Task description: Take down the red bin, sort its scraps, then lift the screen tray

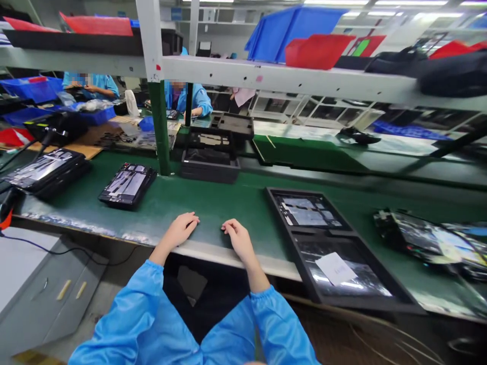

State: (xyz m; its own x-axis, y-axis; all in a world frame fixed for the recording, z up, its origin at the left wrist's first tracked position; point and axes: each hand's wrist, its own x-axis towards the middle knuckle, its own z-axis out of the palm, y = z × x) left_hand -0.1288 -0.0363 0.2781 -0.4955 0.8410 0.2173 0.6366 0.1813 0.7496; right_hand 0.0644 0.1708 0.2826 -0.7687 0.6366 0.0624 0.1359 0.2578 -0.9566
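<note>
Two co-workers' faces, upper left of the frame, are blurred out. A white post (pixel 154 81) hides part of the nearer co-worker (pixel 198 99). At the right edge, a bagged device (pixel 437 241) is cut off. The paper slip (pixel 337 268) on the black tray (pixel 300 256) is too small to read.

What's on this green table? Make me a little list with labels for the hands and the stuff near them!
Left hand: resting on the green belt, fingers curled, holding nothing
Right hand: resting on the belt edge, holding nothing
Nearest thing on the right: long black tray with a white paper slip on it
Further left: small black tray
Behind: stacked black trays
Across the line: two people in blue coats, seated
</note>
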